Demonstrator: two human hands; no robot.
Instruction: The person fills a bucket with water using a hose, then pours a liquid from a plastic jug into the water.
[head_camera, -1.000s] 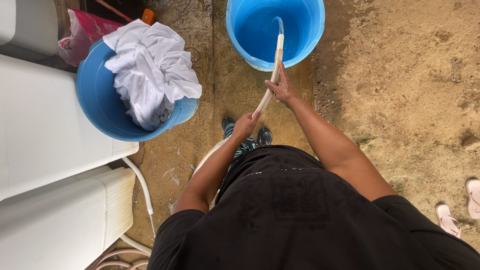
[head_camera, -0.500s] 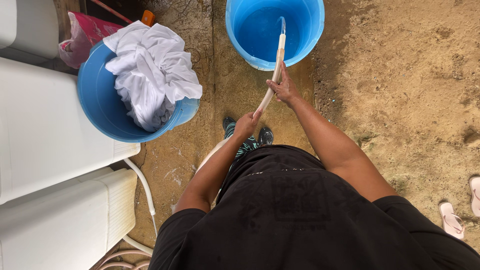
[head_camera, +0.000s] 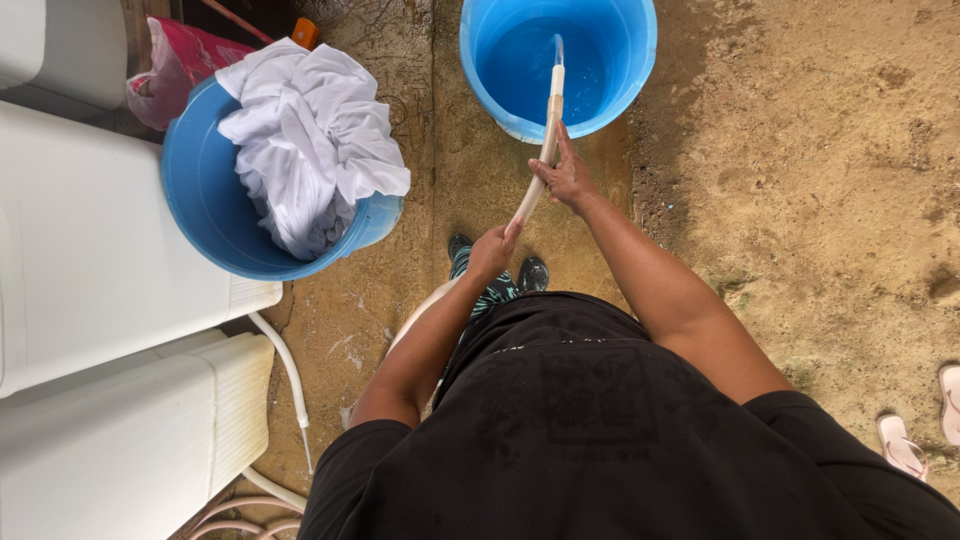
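On the left side of the scene, two white appliance tops fill the frame edge, with thin white hoses trailing beside them on the concrete floor. Just right of them sits a large blue tub piled with white cloth, and a pink bag lies behind it at the far left. Farther right, at the far edge, stands a blue bucket holding water. A pale hose runs from the person's legs up and over the bucket's near rim, its end inside the bucket. The right hand has its grip wrapped around the hose near the rim, fingers closed on it. The left hand is closed on the same hose lower down, nearer the body. Pink sandals lie at the near right.
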